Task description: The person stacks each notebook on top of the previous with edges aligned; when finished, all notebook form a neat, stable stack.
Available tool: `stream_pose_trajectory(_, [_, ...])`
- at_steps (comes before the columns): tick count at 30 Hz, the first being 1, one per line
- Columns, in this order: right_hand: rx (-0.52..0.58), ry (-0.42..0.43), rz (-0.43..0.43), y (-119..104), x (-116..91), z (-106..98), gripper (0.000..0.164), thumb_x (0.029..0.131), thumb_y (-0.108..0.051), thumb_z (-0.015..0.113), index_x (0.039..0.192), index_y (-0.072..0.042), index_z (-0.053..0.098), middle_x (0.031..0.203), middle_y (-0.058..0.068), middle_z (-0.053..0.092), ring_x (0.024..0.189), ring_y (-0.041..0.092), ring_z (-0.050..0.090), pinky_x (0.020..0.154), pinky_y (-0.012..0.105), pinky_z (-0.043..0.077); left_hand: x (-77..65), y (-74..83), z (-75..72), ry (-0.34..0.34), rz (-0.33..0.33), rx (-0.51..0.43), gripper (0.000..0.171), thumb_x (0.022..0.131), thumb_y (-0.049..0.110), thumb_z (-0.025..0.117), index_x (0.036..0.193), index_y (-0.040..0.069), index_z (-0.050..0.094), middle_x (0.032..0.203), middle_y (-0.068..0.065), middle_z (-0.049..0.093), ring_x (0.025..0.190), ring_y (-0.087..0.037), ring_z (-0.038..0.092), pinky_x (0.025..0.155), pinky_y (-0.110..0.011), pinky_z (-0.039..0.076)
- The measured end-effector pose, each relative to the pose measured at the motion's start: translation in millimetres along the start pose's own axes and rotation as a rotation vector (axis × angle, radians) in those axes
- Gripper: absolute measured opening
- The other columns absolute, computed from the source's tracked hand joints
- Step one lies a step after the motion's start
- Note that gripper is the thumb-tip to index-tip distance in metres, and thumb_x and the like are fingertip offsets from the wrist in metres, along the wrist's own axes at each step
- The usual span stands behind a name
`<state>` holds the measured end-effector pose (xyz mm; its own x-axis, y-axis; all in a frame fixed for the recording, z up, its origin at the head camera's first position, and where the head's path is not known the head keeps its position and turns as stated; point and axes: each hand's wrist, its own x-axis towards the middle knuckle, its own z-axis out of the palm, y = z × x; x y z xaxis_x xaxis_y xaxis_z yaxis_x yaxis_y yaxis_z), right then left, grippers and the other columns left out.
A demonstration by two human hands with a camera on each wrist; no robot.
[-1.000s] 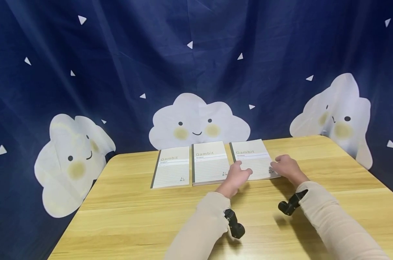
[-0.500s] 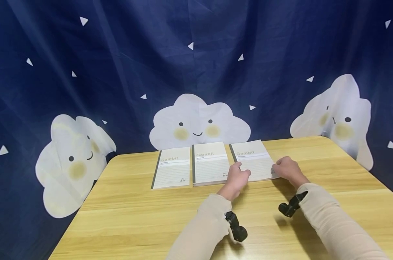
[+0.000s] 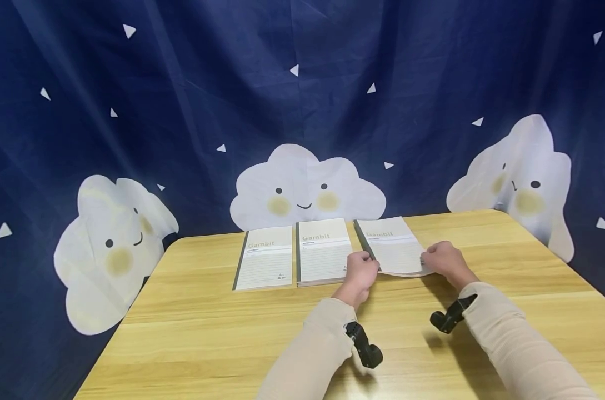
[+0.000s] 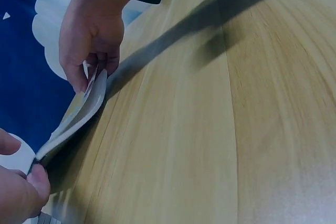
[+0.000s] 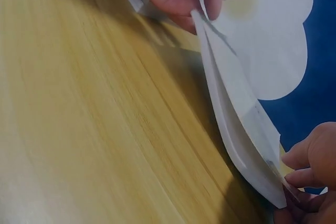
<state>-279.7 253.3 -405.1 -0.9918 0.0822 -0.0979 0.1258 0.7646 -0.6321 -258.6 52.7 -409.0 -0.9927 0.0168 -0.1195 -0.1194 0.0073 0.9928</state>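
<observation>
The rightmost pale Gambit notebook (image 3: 394,247) has its near edge raised off the table and bowed between my two hands. My left hand (image 3: 360,275) pinches its near left corner by the dark spine, thumb on one face and fingers on the other. At the near right corner, my right hand (image 3: 447,262) holds the notebook with bent fingers. In the right wrist view the cover and pages of the notebook (image 5: 252,119) part slightly along the edge. The left wrist view shows my right hand (image 4: 94,40) gripping the far end of that edge.
A thicker notebook or stack (image 3: 324,253) lies just left of my left hand. Beyond it lies a thinner matching notebook (image 3: 264,258). All are near the back edge of the wooden table (image 3: 192,344), before a dark blue curtain (image 3: 302,105) with printed clouds.
My left thumb and fingers have closed on the notebook's near left corner from a spread pose. The near edge has risen and bowed. My right hand has stayed at its corner.
</observation>
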Motion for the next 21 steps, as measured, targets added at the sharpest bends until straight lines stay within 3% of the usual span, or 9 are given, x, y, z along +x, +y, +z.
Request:
stream_pose_trajectory(3, [0.042,0.0,0.023,2.1,0.0,-0.1,0.042,0.086,-0.018,0.048,0.112,0.013,0.059,0.119,0.032,0.055,0.105,0.042,0.052,0.084,0.044,0.048,0.6,-1.4,1.2,0.021,0.007,-0.001,0.039,0.084,-0.007,0.052,0.122,-0.013,0.052,0.086,-0.006,0.054,0.065,-0.011,0.048,0.061,-0.021,0.045])
stream_pose_trajectory(7, [0.132,-0.012,0.052,4.3,0.7,-0.4,0.046,0.087,-0.02,0.049,0.117,0.014,0.056,0.122,0.032,0.051,0.106,0.039,0.051,0.08,0.037,0.048,1.8,-2.9,1.1,0.052,0.015,-0.013,0.049,0.081,-0.009,0.053,0.129,-0.015,0.045,0.114,-0.019,0.053,0.098,-0.022,0.055,0.087,-0.031,0.05])
stream_pose_trajectory(12, [0.266,-0.046,0.08,6.2,1.2,-1.5,0.049,0.09,-0.018,0.049,0.123,0.018,0.05,0.121,0.03,0.051,0.093,0.023,0.054,0.067,0.022,0.048,3.5,-3.8,-0.7,0.053,0.011,-0.049,0.049,0.079,-0.01,0.053,0.127,-0.016,0.046,0.107,-0.017,0.055,0.094,-0.021,0.057,0.084,-0.03,0.052])
stream_pose_trajectory(14, [0.318,-0.057,0.088,7.0,1.3,-1.4,0.049,0.09,-0.015,0.049,0.124,0.019,0.048,0.115,0.026,0.054,0.084,0.015,0.055,0.063,0.019,0.048,4.0,-4.3,-1.3,0.051,0.011,-0.065,0.048,0.079,-0.01,0.053,0.126,-0.015,0.048,0.105,-0.017,0.056,0.09,-0.02,0.058,0.082,-0.029,0.052])
stream_pose_trajectory(17, [0.382,-0.064,0.101,7.1,1.1,-0.8,0.046,0.088,-0.012,0.048,0.123,0.019,0.048,0.092,0.012,0.06,0.066,0.007,0.051,0.056,0.018,0.045,4.6,-5.1,-2.1,0.05,0.008,-0.097,0.046,0.08,-0.009,0.053,0.125,-0.015,0.049,0.106,-0.019,0.057,0.091,-0.021,0.06,0.083,-0.03,0.053])
stream_pose_trajectory(21, [0.45,-0.073,0.103,7.9,1.0,-1.1,0.04,0.087,-0.009,0.046,0.117,0.016,0.051,0.064,-0.004,0.051,0.052,0.005,0.043,0.049,0.018,0.038,5.7,-6.1,-3.9,0.042,0.008,-0.105,0.043,0.083,-0.007,0.053,0.125,-0.015,0.049,0.111,-0.022,0.057,0.097,-0.026,0.062,0.087,-0.032,0.053])
